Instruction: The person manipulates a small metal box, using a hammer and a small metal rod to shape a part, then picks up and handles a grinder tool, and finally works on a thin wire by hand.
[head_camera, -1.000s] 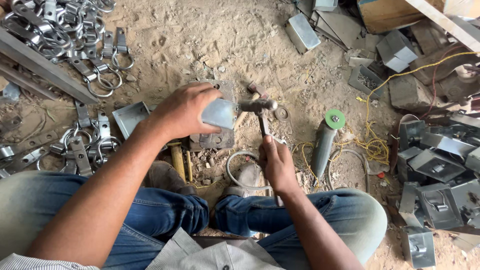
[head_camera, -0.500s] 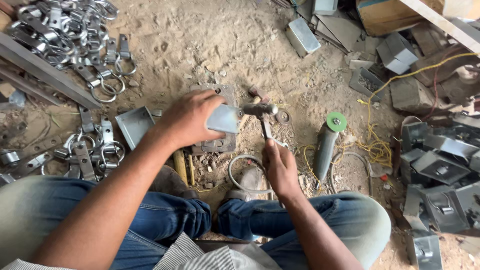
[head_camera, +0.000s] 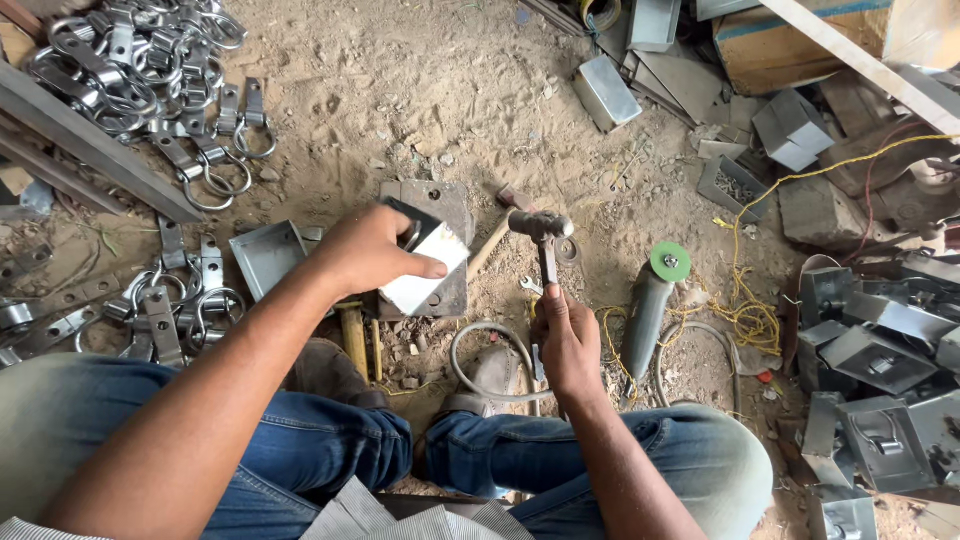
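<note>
Here, item by item. Sandy floor (head_camera: 420, 90), strewn with stock. Upper left: heap of steel ring clamps (head_camera: 130, 70) beside a long steel angle bar (head_camera: 90, 140); more ring clamps (head_camera: 170, 310) by my left knee. An empty sheet-metal tray (head_camera: 265, 255) lies just left of my left forearm. At right: angle grinder (head_camera: 650, 300) with a green disc, lying on its side near my right hand, tangled yellow wire (head_camera: 740, 300) just beyond it, then a pile of grey metal boxes (head_camera: 880, 350). Grey hose (head_camera: 480, 350) loops between my knees.

Work piece: a small folded sheet-metal box (head_camera: 425, 265), pale face up, resting on a flat steel block (head_camera: 440, 205). My left hand (head_camera: 370, 250) is closed over the box's left side, thumb laid along its near edge, pinning it down. My right hand (head_camera: 565, 335) is wrapped tight about the shaft of a hammer (head_camera: 540, 235); the hammer head sits raised just right of the box, not touching it. A second, wooden-handled tool (head_camera: 490, 245) lies between box and hammer, with a small spanner (head_camera: 530, 288) on the sand beside my right hand.

Obscured: my left hand covers most of the box's far left corner; the hammer shaft's lower end is hidden in my fist; a brass-coloured tool (head_camera: 352, 335) under my left forearm is hard to identify.
</note>
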